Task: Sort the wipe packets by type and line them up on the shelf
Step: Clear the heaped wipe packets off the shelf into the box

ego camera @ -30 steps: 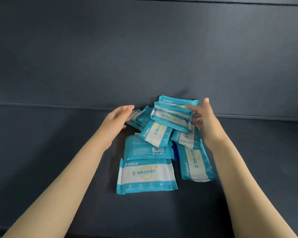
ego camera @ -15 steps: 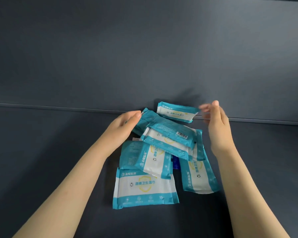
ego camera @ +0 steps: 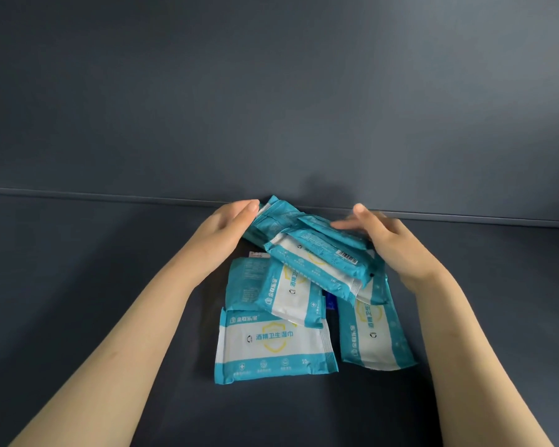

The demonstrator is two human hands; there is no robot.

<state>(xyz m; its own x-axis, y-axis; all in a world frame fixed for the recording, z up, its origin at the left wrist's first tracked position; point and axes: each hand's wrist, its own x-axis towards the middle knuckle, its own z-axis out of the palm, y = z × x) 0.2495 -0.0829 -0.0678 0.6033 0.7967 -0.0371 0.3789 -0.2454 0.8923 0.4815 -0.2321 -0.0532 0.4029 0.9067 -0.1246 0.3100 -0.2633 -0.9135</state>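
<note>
Both with fingers straight, left hand (ego camera: 226, 229) and right hand (ego camera: 392, 245) flank packets (ego camera: 317, 256); dark shelf (ego camera: 104, 279) (matching wall (ego camera: 271, 91)).

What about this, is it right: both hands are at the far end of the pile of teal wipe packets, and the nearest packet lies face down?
Not quite. The left hand and right hand are at the far end of the pile, but the nearest packet lies face up, its white label with a yellow shield showing. The head view shows this.
</note>
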